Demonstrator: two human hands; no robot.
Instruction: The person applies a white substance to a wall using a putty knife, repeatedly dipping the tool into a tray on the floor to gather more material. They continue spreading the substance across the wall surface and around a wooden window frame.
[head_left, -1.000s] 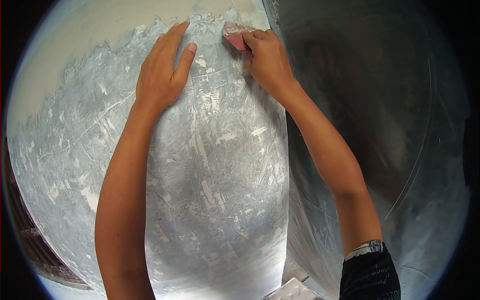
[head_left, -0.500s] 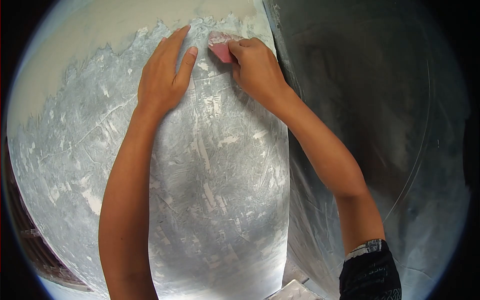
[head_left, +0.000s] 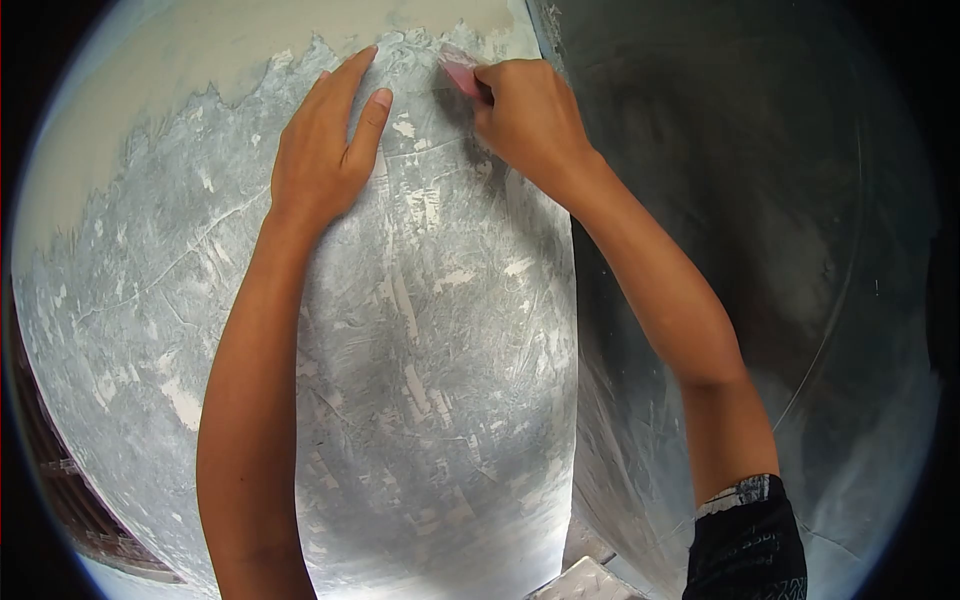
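My left hand (head_left: 325, 150) rests on the mottled grey and white surface (head_left: 440, 330), fingers stretched out and thumb apart, holding nothing. Up and to its right, my right hand (head_left: 530, 115) is closed on a small pink scraper (head_left: 463, 75). The scraper's far edge meets the surface close to the ragged border with the smooth beige layer (head_left: 220, 50). My fingers hide part of the scraper.
A dark, smooth panel (head_left: 740, 250) stands along the right side, past the pale surface's straight edge. A light flat piece (head_left: 588, 582) lies at the bottom. Dark ridged material (head_left: 85, 510) shows at the lower left.
My right hand has moved slightly right and up with the scraper, which now appears turned more edge-on. My left hand has barely shifted.
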